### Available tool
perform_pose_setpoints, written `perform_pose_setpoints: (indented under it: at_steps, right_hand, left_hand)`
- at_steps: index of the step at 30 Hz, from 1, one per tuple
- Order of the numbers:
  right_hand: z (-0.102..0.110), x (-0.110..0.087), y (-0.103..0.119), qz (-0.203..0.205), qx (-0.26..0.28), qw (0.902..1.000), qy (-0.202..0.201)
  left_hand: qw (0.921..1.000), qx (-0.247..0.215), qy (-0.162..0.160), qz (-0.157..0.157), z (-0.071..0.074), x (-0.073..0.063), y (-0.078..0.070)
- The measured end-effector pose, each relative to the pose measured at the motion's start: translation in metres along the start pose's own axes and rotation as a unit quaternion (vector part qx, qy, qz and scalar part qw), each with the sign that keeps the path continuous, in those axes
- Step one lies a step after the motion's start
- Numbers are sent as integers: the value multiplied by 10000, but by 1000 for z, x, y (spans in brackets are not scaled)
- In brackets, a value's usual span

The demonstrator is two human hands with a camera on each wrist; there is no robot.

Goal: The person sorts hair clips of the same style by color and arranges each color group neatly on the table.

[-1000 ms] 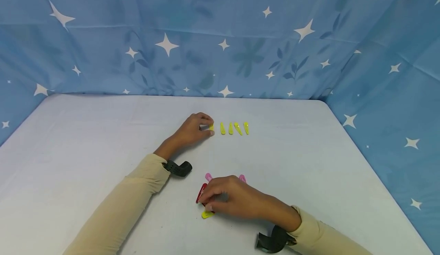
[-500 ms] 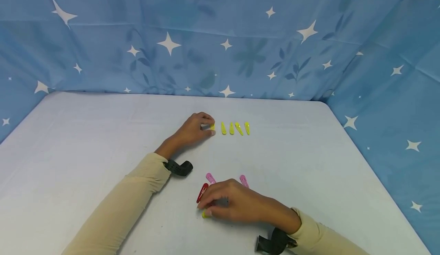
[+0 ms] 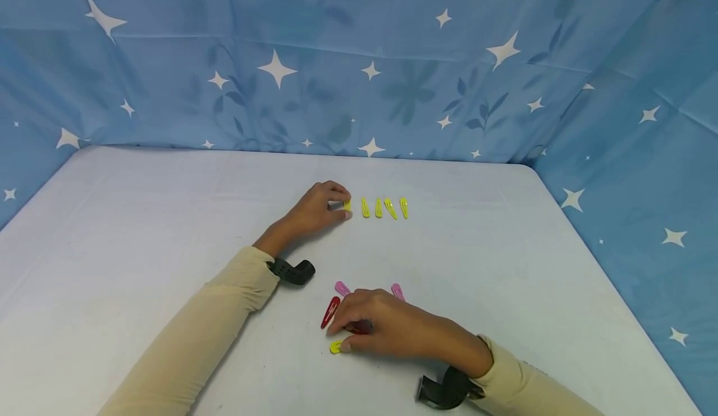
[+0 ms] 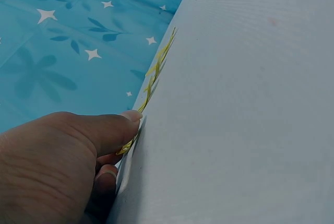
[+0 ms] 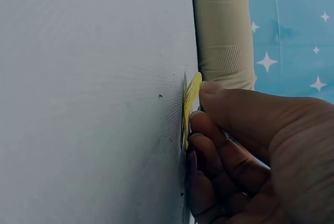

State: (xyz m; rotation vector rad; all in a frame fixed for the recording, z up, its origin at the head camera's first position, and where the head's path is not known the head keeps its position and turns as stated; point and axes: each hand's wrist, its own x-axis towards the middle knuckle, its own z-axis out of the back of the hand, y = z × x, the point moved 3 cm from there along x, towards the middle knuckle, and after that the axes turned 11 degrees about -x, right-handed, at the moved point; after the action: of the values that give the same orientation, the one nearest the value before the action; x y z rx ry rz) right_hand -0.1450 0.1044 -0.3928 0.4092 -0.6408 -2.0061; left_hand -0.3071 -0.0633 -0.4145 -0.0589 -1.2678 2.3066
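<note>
My left hand [image 3: 321, 209] is at the left end of a row of yellow hair clips. Its thumb and fingers pinch a yellow hair clip [image 3: 347, 205] at its two ends, also seen beside the thumb in the left wrist view. Nearer the front, my right hand [image 3: 387, 325] hovers low, fingers bent and thumb apart from the forefinger. Its thumb tip overlaps another yellow hair clip [image 3: 335, 347]; in the right wrist view this yellow clip [image 5: 192, 93] stands close by the thumb. A red hair clip [image 3: 358, 327] shows partly beneath the hand.
Several yellow clips [image 3: 378, 208] continue the row to the right on the white table [image 3: 477, 266]. A second red clip [image 3: 331, 312] and two pink clips, one left [image 3: 342, 289] and one right [image 3: 397, 291], lie around the right hand. A blue star-patterned curtain [image 3: 314, 110] hangs behind.
My right hand's fingers have shifted slightly, so more of the yellow clip and the red clip beneath show than half a second ago. My left hand stays at its clip.
</note>
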Motion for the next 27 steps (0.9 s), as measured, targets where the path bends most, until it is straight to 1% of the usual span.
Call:
perform_pose_setpoints:
  at_steps: [5, 10, 16, 19, 23, 27]
  right_hand:
    - [0, 1, 1, -9, -232, 9996, 181]
    - [-1, 1, 2, 67, -356, 9992, 194]
    - [-2, -2, 4, 510, -558, 9971, -43]
    - [-2, -2, 4, 667, -616, 9957, -172]
    - [-2, -2, 3, 758, -585, 9947, -363]
    - [0, -1, 3, 773, -426, 9947, -528]
  left_hand:
    - [10000, 0, 4, 74, 0, 1, 1]
    - [10000, 14, -1, 65, 0, 0, 0]
    - [10000, 4, 2, 85, 0, 0, -2]
    - [10000, 38, 3, 84, 0, 0, -1]
    - [10000, 29, -2, 41, 0, -1, -1]
    - [10000, 2, 7, 53, -1, -1, -2]
